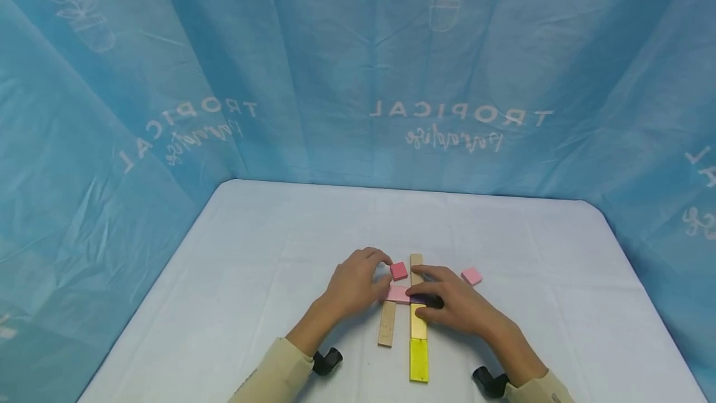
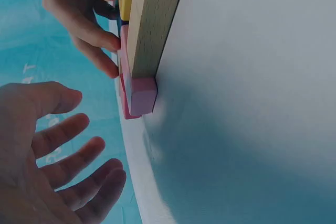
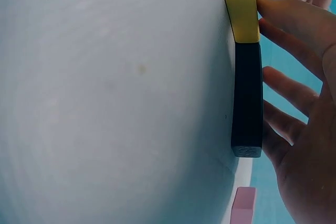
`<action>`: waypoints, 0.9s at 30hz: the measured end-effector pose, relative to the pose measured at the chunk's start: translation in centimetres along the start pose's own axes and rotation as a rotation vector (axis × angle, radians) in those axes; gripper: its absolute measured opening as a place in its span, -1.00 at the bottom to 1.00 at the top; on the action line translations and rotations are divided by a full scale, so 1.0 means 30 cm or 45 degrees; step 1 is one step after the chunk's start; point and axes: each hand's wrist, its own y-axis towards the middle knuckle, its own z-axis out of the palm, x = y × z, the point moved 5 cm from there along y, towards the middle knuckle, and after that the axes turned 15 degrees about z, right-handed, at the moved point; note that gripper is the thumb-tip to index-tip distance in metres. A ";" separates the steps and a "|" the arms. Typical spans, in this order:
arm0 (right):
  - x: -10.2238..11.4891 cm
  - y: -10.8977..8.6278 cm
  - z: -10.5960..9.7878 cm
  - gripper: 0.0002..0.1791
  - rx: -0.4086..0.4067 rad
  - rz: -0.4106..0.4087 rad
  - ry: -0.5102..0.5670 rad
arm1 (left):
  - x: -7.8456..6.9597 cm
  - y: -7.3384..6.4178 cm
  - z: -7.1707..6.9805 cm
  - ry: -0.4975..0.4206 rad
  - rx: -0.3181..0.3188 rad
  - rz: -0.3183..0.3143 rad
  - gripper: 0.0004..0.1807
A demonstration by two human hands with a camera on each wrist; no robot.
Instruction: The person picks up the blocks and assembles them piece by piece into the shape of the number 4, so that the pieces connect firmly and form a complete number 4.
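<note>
My left hand (image 1: 355, 285) hovers beside a small red block (image 1: 399, 271) and a pink block (image 1: 398, 294). In the left wrist view its fingers are spread, with nothing between them. My right hand (image 1: 458, 303) lies over a dark block (image 3: 248, 98), its fingers extended across it. The thumb rests on or beside a pale yellow block (image 1: 417, 327); other fingertips reach the pink block and a plain wooden block (image 1: 416, 260). The pink block and the dark one form a crosswise row between that wooden block and the yellow one.
A bright yellow block (image 1: 419, 361) continues the column toward me. Another wooden block (image 1: 386, 325) runs down from the pink one. A loose pink block (image 1: 472, 275) lies to the right on the white tabletop (image 1: 291, 229). Blue printed curtains (image 1: 335, 67) surround the table.
</note>
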 end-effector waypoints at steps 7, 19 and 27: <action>-0.006 0.001 0.011 -0.59 0.010 0.001 -0.011 | 0.020 0.048 0.008 -0.029 0.010 -0.038 -0.71; -0.006 -0.002 0.002 -0.59 -0.007 -0.017 -0.015 | 0.005 0.115 0.042 -0.043 0.105 -0.021 -0.66; -0.006 -0.002 0.004 -0.61 -0.006 -0.011 0.006 | 0.008 0.123 0.064 -0.002 0.161 -0.018 -0.65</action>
